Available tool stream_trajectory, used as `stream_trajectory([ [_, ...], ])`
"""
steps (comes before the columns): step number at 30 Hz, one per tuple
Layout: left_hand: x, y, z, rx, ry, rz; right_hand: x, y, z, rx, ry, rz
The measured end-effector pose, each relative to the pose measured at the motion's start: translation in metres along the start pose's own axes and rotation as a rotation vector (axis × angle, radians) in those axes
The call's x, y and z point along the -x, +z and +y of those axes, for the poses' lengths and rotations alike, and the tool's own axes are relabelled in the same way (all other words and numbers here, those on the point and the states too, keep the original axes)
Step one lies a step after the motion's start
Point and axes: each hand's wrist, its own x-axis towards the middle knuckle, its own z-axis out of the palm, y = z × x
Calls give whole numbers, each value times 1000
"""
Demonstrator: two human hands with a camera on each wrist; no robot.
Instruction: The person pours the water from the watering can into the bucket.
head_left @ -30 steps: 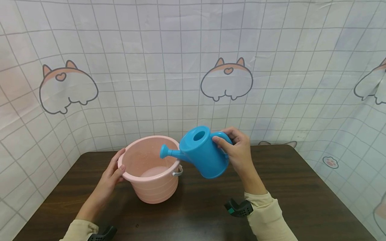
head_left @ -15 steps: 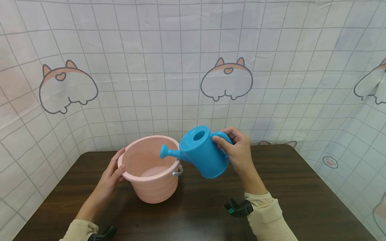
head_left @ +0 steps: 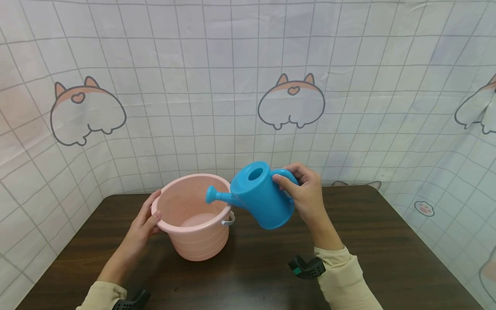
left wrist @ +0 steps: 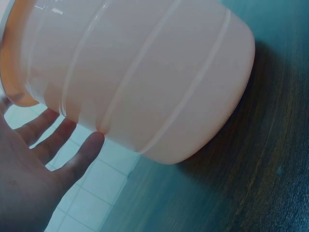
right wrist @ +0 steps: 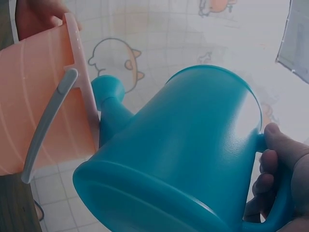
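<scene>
A pink bucket (head_left: 197, 243) stands on the dark table, its mouth leaning toward me in the head view. My left hand (head_left: 140, 226) holds its left rim, thumb at the lip, while several fingertips touch the ribbed outer wall in the left wrist view. By its looped handle, my right hand (head_left: 308, 196) grips a blue watering can (head_left: 267, 202) raised off the table and tipped left. The can's spout (head_left: 221, 196) reaches over the bucket's right rim. No water stream is visible at the spout head. In the right wrist view, the can's body (right wrist: 193, 135) hides part of the spout.
The bucket's grey handle (right wrist: 50, 125) hangs down its right side. Dark wood table (head_left: 387, 258) extends to the right of both things. Behind it hangs a white gridded cloth (head_left: 240, 86) with cartoon animals. Each wrist bears a black strap device (head_left: 308, 267).
</scene>
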Motion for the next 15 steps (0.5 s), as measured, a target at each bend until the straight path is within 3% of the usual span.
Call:
stream_trajectory([
  [15, 1, 0, 1, -17, -12, 4, 0, 0, -1, 10, -9, -4],
])
